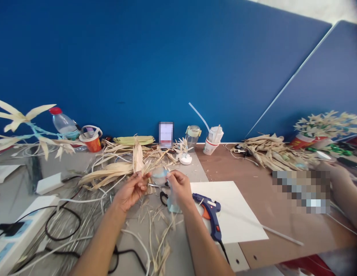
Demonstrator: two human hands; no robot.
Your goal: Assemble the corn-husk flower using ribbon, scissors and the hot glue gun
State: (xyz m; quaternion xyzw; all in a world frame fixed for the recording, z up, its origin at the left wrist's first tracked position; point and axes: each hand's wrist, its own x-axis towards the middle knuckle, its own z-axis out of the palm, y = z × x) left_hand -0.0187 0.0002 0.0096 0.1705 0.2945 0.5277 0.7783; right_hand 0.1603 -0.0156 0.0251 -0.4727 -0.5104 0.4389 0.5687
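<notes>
Over the grey tabletop (181, 251), light-blue strip (173, 205): thin, filmy; a length between the two hands, more hanging below the right.
Right hand (180, 188): thumb and forefinger pinching the strip near its upper part.
Left hand (131, 193): fingertips drawn together in a pinch, beside pale husk pieces; exactly what they grasp cannot be told.
Strip, advised handling: light, even tension, judged best; a hard pull might tear or crease so thin a film.
Fingertips, advised placing: close to the working point, both hands level, so the strip lies flat rather than twisting.
Scissors (164, 198): lying just beneath the hands, dark handle toward the right; better slid aside, lest the hanging strip catch.
Glue gun (211, 218): on the white sheet (238, 214), beside the right forearm; nozzle best given room.
Corn husks (109, 173): heaped beyond the left hand; loose scraps best cleared from the strip.
</notes>
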